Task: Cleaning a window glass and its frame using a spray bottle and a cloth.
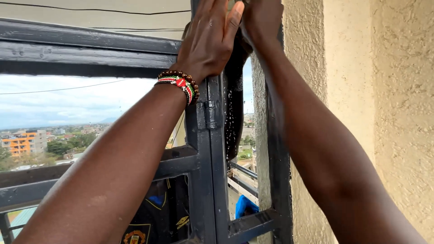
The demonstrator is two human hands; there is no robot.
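Both hands are raised near twelve o'clock on the dark metal window frame (210,149): the left hand (208,38), with beaded bracelets (181,83) on its wrist, lies flat with fingers together on the upright bar. Just right of it, the right hand (261,18) is closed on the bar's top, though its grip is partly hidden. At three o'clock stands a rough yellow wall (384,113).
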